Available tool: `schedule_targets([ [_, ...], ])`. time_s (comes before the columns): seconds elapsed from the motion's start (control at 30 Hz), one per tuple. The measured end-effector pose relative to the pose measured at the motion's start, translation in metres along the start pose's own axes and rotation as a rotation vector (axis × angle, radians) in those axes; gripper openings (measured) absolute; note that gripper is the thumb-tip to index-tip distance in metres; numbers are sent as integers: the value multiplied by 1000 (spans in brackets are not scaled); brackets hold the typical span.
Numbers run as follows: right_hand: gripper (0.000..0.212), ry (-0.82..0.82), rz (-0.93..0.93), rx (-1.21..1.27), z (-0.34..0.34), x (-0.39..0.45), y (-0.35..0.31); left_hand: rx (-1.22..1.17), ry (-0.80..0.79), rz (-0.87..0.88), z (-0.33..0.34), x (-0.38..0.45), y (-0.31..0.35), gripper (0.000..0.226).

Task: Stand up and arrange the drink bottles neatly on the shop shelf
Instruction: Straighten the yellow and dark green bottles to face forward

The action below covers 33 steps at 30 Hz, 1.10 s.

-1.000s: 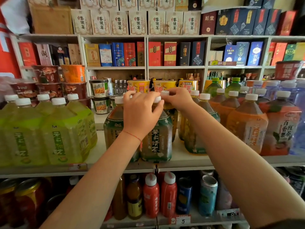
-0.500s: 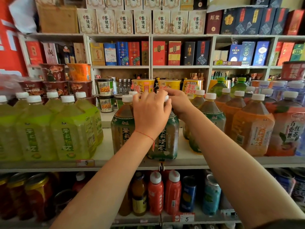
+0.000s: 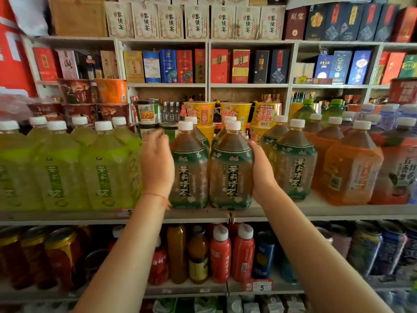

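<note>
Shelf (image 3: 316,211), hands (image 3: 158,168) flanking two bottles (image 3: 230,172).

Boxed goods and instant noodle cups behind the drinks.

Cream gift boxes (image 3: 196,21) line the top at 12 o'clock; red and blue boxes (image 3: 180,66) stand in the cubbies beneath. Yellow noodle cups (image 3: 200,114) sit at centre, an orange cup (image 3: 111,91) toward 10 o'clock, jars with gold lids (image 3: 61,251) at 8 o'clock.

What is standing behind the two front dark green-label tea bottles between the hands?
Behind the two front dark green-label tea bottles, two more white-capped bottles of the same tea show their caps and shoulders. Further back stand yellow paper noodle cups. The rear bottles' lower bodies are covered.
</note>
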State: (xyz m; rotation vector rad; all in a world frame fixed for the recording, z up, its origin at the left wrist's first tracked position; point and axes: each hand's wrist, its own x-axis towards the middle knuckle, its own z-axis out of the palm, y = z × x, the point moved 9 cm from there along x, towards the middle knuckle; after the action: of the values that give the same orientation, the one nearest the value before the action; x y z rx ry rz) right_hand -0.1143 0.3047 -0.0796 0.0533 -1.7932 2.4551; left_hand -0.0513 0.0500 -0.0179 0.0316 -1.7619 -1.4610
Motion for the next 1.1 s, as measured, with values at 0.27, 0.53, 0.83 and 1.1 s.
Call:
schedule_targets([
  [0.27, 52, 20, 57, 18, -1, -9, 12, -563, -479, -579, 44, -22, -61, 49],
  [0.53, 54, 33, 53, 9, 4, -13, 10, -589, -491, -576, 44, -23, -62, 51],
  [0.83, 34, 326, -121, -137, -14, -33, -4, -305, 48, -126, 1, -21, -40, 43],
  [1.1, 24, 618, -1012, -641, -60, -95, -102, -75, -264, 877, 95, -147, 95, 39],
])
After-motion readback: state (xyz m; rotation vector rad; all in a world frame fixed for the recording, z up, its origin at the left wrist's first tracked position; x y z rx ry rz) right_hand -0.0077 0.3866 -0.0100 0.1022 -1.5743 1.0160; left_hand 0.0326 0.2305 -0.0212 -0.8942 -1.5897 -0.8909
